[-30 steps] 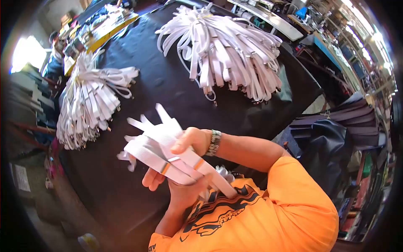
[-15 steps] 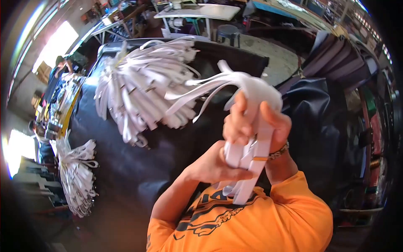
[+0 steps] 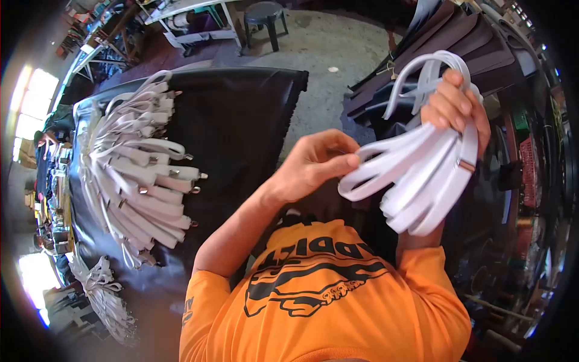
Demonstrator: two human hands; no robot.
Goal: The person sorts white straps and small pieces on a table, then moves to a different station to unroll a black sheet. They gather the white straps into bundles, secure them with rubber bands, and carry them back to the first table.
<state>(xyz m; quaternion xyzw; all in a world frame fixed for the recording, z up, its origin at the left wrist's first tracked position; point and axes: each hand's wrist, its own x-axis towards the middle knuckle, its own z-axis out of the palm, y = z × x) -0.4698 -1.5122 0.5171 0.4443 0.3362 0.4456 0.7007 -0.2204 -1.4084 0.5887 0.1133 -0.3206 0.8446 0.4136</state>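
My right hand [image 3: 453,107] is closed around a bundle of white straps [image 3: 416,175], held up in front of my chest on the right. The straps hang in loops below the fist, and their ends curl over above it. A metal buckle shows on one strap. On the bundle's left side, my left hand [image 3: 319,163] has its thumb and fingers pinched on one looped strap. A large tied bundle of similar white straps [image 3: 145,163] with metal clips lies on a black-covered table [image 3: 235,114]. A smaller strap bundle [image 3: 105,295] is at lower left.
Dark sheets of material [image 3: 446,48] are stacked at upper right. A black stool [image 3: 264,21] stands on the concrete floor beyond the table, near a white-topped workbench [image 3: 187,9]. Other people are partly visible at the far left, beside a cluttered bench.
The strap bundle has moved right, with my right hand now gripping it higher up. My left hand has shifted from the bundle's lower part to one loop at its side. The view has turned right.
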